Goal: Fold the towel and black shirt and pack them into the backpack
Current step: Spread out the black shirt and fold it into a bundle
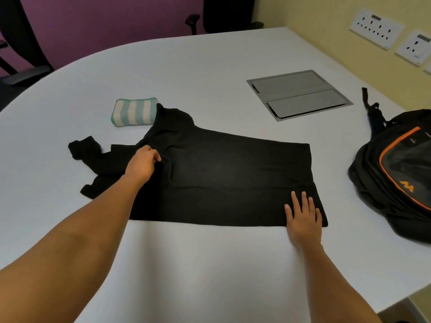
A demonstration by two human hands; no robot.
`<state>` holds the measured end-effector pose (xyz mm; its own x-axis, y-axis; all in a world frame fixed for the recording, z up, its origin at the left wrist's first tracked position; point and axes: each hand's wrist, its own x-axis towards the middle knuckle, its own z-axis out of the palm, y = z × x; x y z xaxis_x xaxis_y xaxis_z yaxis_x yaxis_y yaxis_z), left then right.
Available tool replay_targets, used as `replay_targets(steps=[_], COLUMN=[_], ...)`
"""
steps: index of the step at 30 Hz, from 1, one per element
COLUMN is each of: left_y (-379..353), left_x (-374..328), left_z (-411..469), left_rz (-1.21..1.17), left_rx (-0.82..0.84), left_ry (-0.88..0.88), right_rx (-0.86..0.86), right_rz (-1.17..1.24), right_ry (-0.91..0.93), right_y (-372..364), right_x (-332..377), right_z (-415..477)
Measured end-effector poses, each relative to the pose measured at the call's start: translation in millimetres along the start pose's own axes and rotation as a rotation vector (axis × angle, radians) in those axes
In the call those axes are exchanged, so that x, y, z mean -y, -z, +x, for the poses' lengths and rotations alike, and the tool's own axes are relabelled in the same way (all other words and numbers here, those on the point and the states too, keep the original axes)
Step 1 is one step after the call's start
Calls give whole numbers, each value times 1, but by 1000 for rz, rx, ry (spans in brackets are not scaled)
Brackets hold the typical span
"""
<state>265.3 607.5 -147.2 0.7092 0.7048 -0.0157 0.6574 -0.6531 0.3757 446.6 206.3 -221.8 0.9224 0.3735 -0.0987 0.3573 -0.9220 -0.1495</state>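
Note:
The black shirt (224, 178) lies spread across the middle of the white table (210, 264), its sleeves bunched at the left end. My left hand (143, 163) pinches the cloth near the collar and shoulder. My right hand (303, 217) lies flat with straight fingers on the shirt's near right corner. A folded towel (134, 111) with green and white stripes sits just beyond the shirt, touching its far sleeve. The black backpack (398, 173) with orange trim lies at the right edge of the table, apart from the shirt.
A grey metal cable hatch (299, 94) is set flush in the table beyond the shirt. Wall sockets (375, 27) line the yellow wall at right. Black office chairs (224, 15) stand behind the table's far edge.

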Motion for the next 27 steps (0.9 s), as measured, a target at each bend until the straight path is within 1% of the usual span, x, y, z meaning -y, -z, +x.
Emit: replay_targets(steps=[2, 4, 6, 11, 13, 15, 17, 18, 19, 21, 22, 24, 25, 27], left_y=[-1, -9, -17, -12, -4, 5, 15, 20, 26, 38, 45, 59, 66, 77], left_x=[-6, -13, -16, -8, 3, 9, 7, 3, -2, -13, -19, -32, -36, -40], left_z=[-1, -9, -18, -24, -18, -13, -8, -6, -3, 3, 6, 10, 12, 15], left_rz=[5, 90, 167, 204, 249, 254, 116, 30, -42, -137, -170, -220, -255, -307], left_rx=[2, -3, -30, -166, -161, -114, -106, -119, -128, -141, -142, -125, -100, -17], left_ry=[-29, -71, -63, 69, 144, 229, 280, 284, 275, 231, 202, 118, 64, -26], right_rx=[-56, -101, -119, -152, -171, -181, -178, -157, -108, 79, 211, 438, 490, 470], right_rz=[24, 40, 57, 104, 149, 200, 290, 394, 549, 879, 976, 1007, 976, 920], right_ry=[-31, -68, -90, -77, -56, -12, 44, 76, 113, 189, 237, 369, 447, 550], right_y=[2, 7, 13, 21, 25, 31, 38, 42, 48, 62, 69, 82, 86, 91], right_x=[5, 11, 17, 35, 47, 66, 93, 111, 132, 178, 202, 250, 272, 306], right_z=[4, 10, 17, 30, 33, 36, 40, 42, 42, 40, 36, 27, 22, 15])
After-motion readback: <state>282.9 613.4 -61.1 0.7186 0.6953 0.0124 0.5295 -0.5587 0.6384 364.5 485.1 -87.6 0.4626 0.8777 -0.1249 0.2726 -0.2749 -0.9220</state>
